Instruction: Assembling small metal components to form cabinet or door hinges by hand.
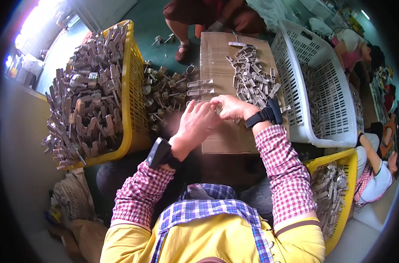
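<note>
My left hand point(197, 121) and my right hand point(235, 108) meet over the near part of a cardboard sheet point(217, 59). Both have bent fingers, and the right thumb and forefinger pinch together by the left fingertips. Whatever they grip is hidden behind the fingers. Just beyond my left hand, a flat metal clip point(200, 83) and a second metal clip point(200, 92) lie side by side, sticking out over the cardboard's left edge. Past my right hand, a loose heap of small metal clips point(255, 76) covers the cardboard's right side.
A yellow basket point(130, 87) heaped with metal clamp parts stands at left. Round metal fittings with stems point(164, 94) lie piled beside it. At right are a white basket point(298, 103) and a yellow basket point(350, 179) holding metal pieces. Someone sits opposite; others sit far right.
</note>
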Demonstrator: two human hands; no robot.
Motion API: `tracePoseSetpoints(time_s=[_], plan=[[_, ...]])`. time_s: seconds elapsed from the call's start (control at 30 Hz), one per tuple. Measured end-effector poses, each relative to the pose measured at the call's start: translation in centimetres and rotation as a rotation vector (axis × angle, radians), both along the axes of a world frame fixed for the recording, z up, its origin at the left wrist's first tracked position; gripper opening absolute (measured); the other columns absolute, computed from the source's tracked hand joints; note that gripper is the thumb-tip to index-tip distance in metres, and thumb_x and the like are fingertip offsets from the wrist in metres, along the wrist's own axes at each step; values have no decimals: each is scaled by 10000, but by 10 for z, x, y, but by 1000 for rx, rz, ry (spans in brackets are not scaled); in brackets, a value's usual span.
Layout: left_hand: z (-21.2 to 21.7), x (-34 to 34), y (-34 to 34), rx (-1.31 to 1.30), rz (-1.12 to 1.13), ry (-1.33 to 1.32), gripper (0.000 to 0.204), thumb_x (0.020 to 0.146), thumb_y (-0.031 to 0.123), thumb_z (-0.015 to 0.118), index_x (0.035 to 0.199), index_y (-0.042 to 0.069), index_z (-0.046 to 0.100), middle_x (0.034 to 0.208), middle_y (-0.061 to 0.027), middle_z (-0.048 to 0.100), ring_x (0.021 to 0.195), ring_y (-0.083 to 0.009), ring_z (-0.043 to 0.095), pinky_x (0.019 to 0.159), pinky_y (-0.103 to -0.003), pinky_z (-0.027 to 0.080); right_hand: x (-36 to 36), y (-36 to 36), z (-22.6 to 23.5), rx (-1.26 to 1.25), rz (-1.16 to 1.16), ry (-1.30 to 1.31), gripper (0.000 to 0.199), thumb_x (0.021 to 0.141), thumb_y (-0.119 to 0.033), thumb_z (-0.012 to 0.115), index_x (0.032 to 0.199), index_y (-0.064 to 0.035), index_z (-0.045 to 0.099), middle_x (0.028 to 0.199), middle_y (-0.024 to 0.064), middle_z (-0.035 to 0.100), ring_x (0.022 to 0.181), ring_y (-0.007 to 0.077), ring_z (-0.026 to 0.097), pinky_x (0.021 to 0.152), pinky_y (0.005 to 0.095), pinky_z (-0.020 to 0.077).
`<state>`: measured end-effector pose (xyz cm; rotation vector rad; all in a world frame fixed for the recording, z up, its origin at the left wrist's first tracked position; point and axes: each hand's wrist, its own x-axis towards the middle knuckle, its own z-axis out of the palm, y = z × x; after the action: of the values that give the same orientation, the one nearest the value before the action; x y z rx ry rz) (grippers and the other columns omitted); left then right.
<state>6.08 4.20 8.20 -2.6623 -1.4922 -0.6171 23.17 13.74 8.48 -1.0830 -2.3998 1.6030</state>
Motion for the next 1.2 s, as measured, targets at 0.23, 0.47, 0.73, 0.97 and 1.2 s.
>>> tracePoseSetpoints(time_s=[0.23,0.47,0.73,0.97,1.2], plan=[[17,-2,34,-359,24,-77,629,590,368,802,1116,80,608,955,-116,620,921,-289,609,819,-384,489,4,-3,15,40,63,-61,651,724,-291,709,1280,-27,496,1243,187,523,1154,326,507,973,366,409],[37,-8,90,-843,74,-33,716,532,328,850,1130,2,630,921,-86,677,834,-147,625,780,-284,503,9,-14,-23,364,-299,207,862,609,-380,839,1297,-66,425,1244,194,491,1186,326,494,989,375,418],[16,-20,110,-977,-62,-133,650,618,219,827,1183,5,586,958,-55,647,878,-109,576,816,-259,475,2,-14,-34,608,-352,67,702,566,-383,852,1142,-123,547,1104,62,578,895,286,643,778,401,516],[41,-4,71,-202,-140,165,636,657,321,793,1199,78,567,1147,-127,611,1123,-263,568,1050,-443,360,6,25,-36,523,-285,186,543,623,-382,807,1030,-70,627,1004,120,640,933,315,626,805,373,498],[8,9,70,-128,20,305,820,587,279,835,1280,46,463,1235,-107,544,1186,-263,500,1081,-427,313,2,60,-33,114,1,59,546,699,-329,722,1160,-57,617,1029,157,658,945,285,633,830,349,490]])
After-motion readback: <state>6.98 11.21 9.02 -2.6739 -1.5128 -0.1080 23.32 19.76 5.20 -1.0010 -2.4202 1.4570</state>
